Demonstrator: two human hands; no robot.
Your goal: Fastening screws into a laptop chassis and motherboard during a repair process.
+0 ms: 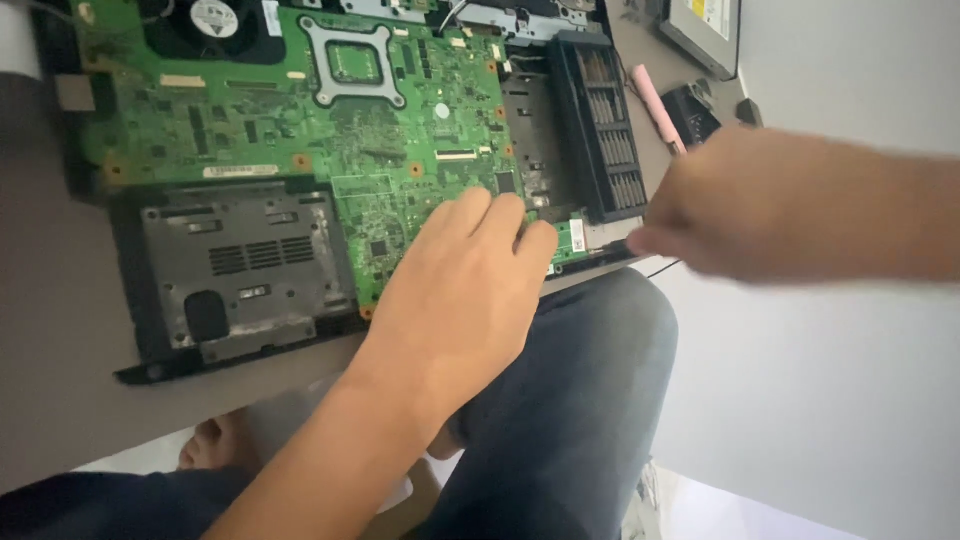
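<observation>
Green circuit board (300, 120), bare and full of small components, lies face up in an opened black laptop shell (240, 270) on a grey-brown table (50, 330), the shell's near edge hanging slightly over the table lip above the person's knee (580, 400). Left hand (460, 290) lies flat on the board's near right corner, fingers together, fingertips pressing close to a small green daughter card (572, 238). Right hand (740, 205) comes in from the right, blurred, seemingly pinched on a thin dark tool whose tip (615, 247) sits at the shell's right edge; I cannot tell the grip for certain. A black tray of driver bits (608, 130) stands just beside the board, a pink stick-shaped object (655, 105) and a flat grey drive (705, 30) behind it. Risks, as I judge them: palm weight on the bare board could flex it or shear small parts; the tool tip could slip off the edge and gouge traces or the small card; with the shell overhanging, a sideways push might tip it toward the lap; a bare hand on the board invites static damage; a sweep of the right arm could knock the bit tray.
</observation>
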